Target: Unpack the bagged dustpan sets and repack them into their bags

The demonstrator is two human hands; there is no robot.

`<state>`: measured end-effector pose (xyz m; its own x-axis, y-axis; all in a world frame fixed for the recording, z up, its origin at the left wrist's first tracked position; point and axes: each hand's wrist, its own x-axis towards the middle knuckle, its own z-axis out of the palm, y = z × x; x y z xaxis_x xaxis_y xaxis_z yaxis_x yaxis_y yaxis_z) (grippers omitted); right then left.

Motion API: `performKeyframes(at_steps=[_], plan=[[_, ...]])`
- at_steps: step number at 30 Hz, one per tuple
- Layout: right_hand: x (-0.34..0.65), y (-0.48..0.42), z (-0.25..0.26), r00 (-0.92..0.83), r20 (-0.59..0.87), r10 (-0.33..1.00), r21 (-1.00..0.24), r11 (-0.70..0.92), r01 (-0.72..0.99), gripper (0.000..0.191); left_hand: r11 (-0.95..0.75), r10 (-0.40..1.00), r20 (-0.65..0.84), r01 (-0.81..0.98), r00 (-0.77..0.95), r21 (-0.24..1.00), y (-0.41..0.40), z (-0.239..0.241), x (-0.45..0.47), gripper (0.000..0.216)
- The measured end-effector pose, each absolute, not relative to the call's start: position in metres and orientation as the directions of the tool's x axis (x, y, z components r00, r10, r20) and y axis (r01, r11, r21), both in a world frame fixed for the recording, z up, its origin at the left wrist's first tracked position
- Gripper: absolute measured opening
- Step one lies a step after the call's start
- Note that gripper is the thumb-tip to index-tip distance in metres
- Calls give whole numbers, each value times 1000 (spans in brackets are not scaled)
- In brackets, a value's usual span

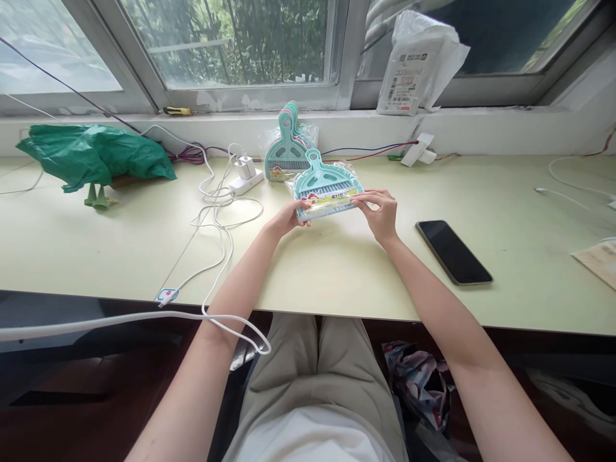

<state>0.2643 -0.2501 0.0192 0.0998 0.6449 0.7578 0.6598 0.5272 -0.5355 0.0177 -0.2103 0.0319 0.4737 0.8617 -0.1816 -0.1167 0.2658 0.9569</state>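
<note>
Between my hands is a teal mini dustpan and brush set (323,187) in a clear plastic wrapper, with a printed label strip across its front. My left hand (290,217) grips its lower left corner, thumb on the front and fingers behind. My right hand (380,212) pinches the right end near the label. The set is tilted, its handle pointing to the window. Just behind it, a stack of similar wrapped dustpan sets (287,144) leans against the wall under the sill.
A black phone (453,252) lies to the right. White cables (219,224) and a power strip (246,183) are on the left, beside a green plastic bag (99,157). On the sill stand a wrapped white package (414,64) and a yellow cutter (178,111).
</note>
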Motion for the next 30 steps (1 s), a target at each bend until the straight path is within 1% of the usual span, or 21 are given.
performKeyframes(at_steps=[2, 4, 6, 8, 13, 16, 18, 20, 22, 24, 27, 30], plan=[[265, -248, 17, 143, 749, 647, -553, 492, 672, 11, 275, 845, -193, -97, 498, 957, -211, 32, 18, 16], [266, -246, 15, 169, 740, 651, -564, 463, 684, 10, 278, 825, -195, -80, 531, 957, -212, 32, 19, 20], [266, -245, 13, 172, 723, 670, -570, 435, 697, 11, 269, 812, -189, -67, 552, 961, -212, 32, 20, 24], [265, -246, 12, 157, 708, 688, -565, 420, 710, 13, 258, 810, -185, -56, 557, 965, -213, 32, 20, 23], [261, -249, 13, 113, 733, 671, -526, 453, 720, 17, 237, 803, -176, -33, 570, 971, -215, 34, 21, 23], [261, -249, 13, 120, 726, 677, -557, 477, 680, 16, 214, 805, -161, -27, 571, 976, -215, 33, 22, 26], [263, -246, 10, 138, 697, 704, -610, 480, 630, 19, 205, 805, -155, -24, 573, 978, -214, 30, 22, 26], [265, -241, 6, 156, 646, 747, -684, 475, 554, 36, 199, 801, -150, -21, 579, 980, -213, 28, 21, 25], [267, -235, 0, 141, 553, 821, -785, 457, 419, 54, 190, 798, -147, -13, 585, 982, -213, 27, 21, 25], [268, -232, -4, 94, 431, 898, -882, 397, 252, 65, 186, 799, -150, -2, 582, 983, -213, 27, 21, 25], [267, -231, -6, 100, 302, 948, -952, 296, 77, 67, 202, 809, -164, -5, 564, 979, -215, 29, 23, 32], [266, -233, -6, 157, 251, 955, -966, 257, -17, 70, 196, 798, -139, -34, 587, 980, -216, 32, 25, 55]])
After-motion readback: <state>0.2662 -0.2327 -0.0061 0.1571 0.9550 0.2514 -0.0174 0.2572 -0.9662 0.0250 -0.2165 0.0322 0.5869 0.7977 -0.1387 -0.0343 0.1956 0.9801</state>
